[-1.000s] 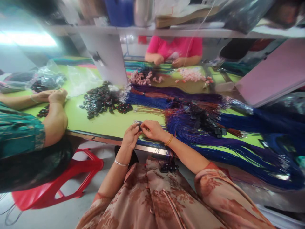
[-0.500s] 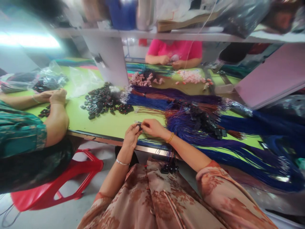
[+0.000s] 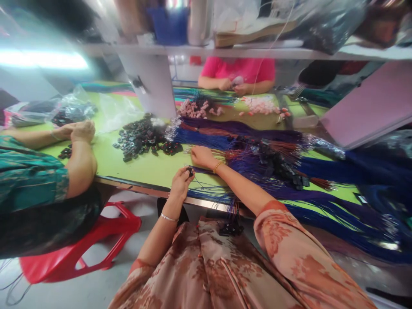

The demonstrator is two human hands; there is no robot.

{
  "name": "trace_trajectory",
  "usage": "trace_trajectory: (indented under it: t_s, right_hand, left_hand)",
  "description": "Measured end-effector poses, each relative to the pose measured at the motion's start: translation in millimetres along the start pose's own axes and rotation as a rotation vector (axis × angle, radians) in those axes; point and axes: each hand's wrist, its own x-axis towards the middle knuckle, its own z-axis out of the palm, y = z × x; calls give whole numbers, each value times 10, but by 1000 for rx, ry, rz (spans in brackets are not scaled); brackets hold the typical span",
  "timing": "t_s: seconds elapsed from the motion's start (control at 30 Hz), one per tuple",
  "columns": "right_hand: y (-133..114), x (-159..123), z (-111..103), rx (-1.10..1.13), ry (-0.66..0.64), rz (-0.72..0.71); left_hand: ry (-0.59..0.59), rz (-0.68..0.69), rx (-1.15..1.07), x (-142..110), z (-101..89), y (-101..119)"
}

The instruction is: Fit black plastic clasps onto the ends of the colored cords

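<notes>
My left hand (image 3: pixel 180 183) pinches a small black connector housing (image 3: pixel 190 172) above the table's front edge. Thin dark wires trail from the housing to the right. A little farther back, my right hand (image 3: pixel 202 157) is closed at the tips of a bundle of brown wires (image 3: pixel 219 154); its fingertips are hidden, so whatever they grip does not show. Bundles of blue wires (image 3: pixel 202 136) with bright metal ends lie just behind it. To the left is a heap of black connector housings (image 3: pixel 138 135).
A person in a green sleeve (image 3: pixel 32 167) works at the left, above a red stool (image 3: pixel 80 244). Across the table sits a person in a pink shirt (image 3: pixel 238 71) near piles of pink connectors (image 3: pixel 195 108). A shelf (image 3: pixel 199 50) spans overhead. Finished-looking black connectors (image 3: pixel 231 228) hang at my lap.
My right hand has left the housing and moved back to the brown wire tips. My left hand keeps the housing in nearly the same place.
</notes>
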Motion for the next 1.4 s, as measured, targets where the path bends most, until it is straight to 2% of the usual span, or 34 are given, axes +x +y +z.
trace_trajectory:
  t_s: [0.2, 0.3, 0.37, 0.53, 1.0, 1.17, 1.4]
  right_hand:
    - [-10, -279, -118, 386, 60, -203]
    - [15, -458, -93, 548, 59, -205]
    - [38, -555, -57, 578, 55, -177]
    - [55, -675, -8, 498, 53, -81]
    - [-25, -718, -33, 369, 46, -25]
    - [-39, -731, -27, 358, 50, -69]
    - [-23, -773, -18, 184, 117, -256]
  left_hand:
    - [5, 5, 2, 18, -17, -16]
    - [13, -4, 10, 27, -24, -16]
    - [6, -9, 10, 28, -23, -9]
    - [-21, -23, 19, 31, -21, 8]
    - [-20, -36, 18, 19, -9, 20]
    - [-26, -23, 61, -13, 16, 27]
    - [-4, -74, 64, 8, 1, 34]
